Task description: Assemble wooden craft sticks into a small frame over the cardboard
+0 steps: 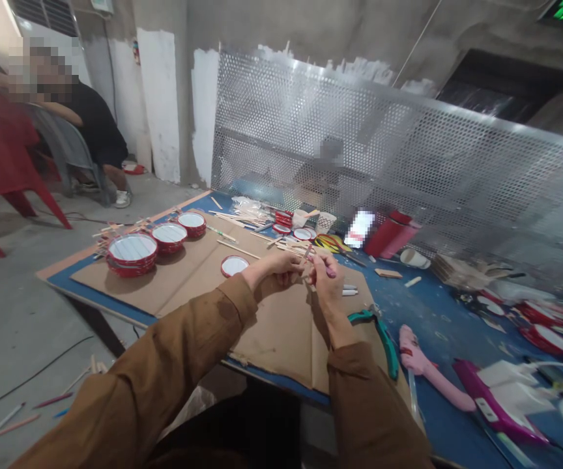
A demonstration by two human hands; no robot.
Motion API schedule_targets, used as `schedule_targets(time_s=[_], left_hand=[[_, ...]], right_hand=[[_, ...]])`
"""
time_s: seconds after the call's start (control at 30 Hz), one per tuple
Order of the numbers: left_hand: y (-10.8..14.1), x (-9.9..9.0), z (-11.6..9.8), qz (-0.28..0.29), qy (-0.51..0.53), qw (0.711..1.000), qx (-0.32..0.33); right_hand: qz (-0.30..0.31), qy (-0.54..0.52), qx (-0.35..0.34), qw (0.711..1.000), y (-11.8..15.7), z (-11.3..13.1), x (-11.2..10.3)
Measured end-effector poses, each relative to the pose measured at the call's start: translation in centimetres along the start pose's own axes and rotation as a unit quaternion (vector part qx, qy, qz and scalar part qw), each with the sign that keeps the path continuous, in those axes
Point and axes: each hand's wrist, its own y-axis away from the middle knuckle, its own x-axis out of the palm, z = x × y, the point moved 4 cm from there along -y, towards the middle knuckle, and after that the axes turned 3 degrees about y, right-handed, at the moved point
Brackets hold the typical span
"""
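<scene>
Round white discs (132,247) showing red rims; brown cloth sleeve (174,358) carrying dark stain; perforated silver metal panel (360,143) showing dotted grid; blue tabletop (428,326) showing pale scuffs.

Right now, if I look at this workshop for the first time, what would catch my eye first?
A large perforated metal sheet stands out first, rising behind the blue table. On the cardboard sheet, red-rimmed round frames sit at the left, while the left hand and right hand meet near the middle. A pink glue gun lies at the lower right.
</scene>
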Motion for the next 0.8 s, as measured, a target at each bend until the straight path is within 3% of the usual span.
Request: schedule_targets(time_s=[0.8], left_hand=[[-0.09,0.13,-0.11,0.008,0.007,1.0,-0.011]], right_hand=[[0.007,-0.007,-0.019,1.0,-0.04,-0.22,0.04]])
